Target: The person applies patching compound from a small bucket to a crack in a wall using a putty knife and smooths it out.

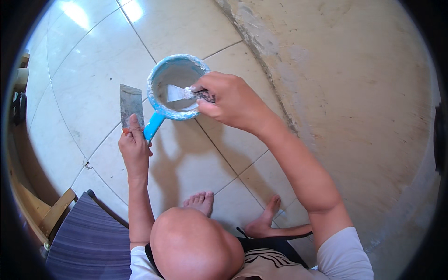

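Note:
My left hand (pixel 135 144) grips the blue handle of a round plastic pot (pixel 154 84) along with a wide metal scraper (pixel 129 98), which stands up beside the pot and has some orange near its base. The pot is smeared with white paste and has a grey-white inside. My right hand (pixel 224 98) is closed on the dark, paste-crusted handle of a small putty knife (pixel 177 93), whose pale blade lies over the inside of the pot.
Below are white floor tiles (pixel 88 56) and my bare feet. A rough beige surface (pixel 354 70) with a pale strip along its edge spans the right side. A purple striped seat (pixel 84 233) and wooden pieces (pixel 56 214) are at the lower left.

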Demonstrator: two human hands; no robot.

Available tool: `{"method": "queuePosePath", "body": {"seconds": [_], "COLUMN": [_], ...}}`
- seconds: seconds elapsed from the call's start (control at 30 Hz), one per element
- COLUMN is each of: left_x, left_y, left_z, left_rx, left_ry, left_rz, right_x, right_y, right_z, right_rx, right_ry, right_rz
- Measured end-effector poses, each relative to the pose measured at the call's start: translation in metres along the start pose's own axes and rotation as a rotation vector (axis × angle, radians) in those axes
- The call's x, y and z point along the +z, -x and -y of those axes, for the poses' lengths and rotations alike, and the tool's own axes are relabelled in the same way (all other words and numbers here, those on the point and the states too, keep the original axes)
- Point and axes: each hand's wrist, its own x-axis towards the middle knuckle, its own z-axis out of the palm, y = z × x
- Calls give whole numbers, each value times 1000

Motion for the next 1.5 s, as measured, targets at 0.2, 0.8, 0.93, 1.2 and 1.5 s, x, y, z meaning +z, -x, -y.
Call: {"method": "queuePosePath", "body": {"seconds": [0.2, 0.8, 0.93, 1.2, 1.5], "left_x": [-1, -11, -24, -42, -30], "left_y": [0, -6, -17, -62, -72], "left_z": [-5, 3, 20, 68, 112], "left_rx": [11, -47, 37, 116, 11], "left_ry": [-30, 153, 95, 301, 517], "left_rz": [-33, 37, -36, -204, -187], "right_x": [-13, -9, 2, 4, -25], "right_y": [15, 193, 192, 132, 160], "right_z": [-12, -57, -87, -124, -121], "right_rx": [91, 743, 752, 756, 851], "right_ry": [-179, -611, -524, -525, -798], "right_rz": [-26, -660, -649, -730, -974]}}
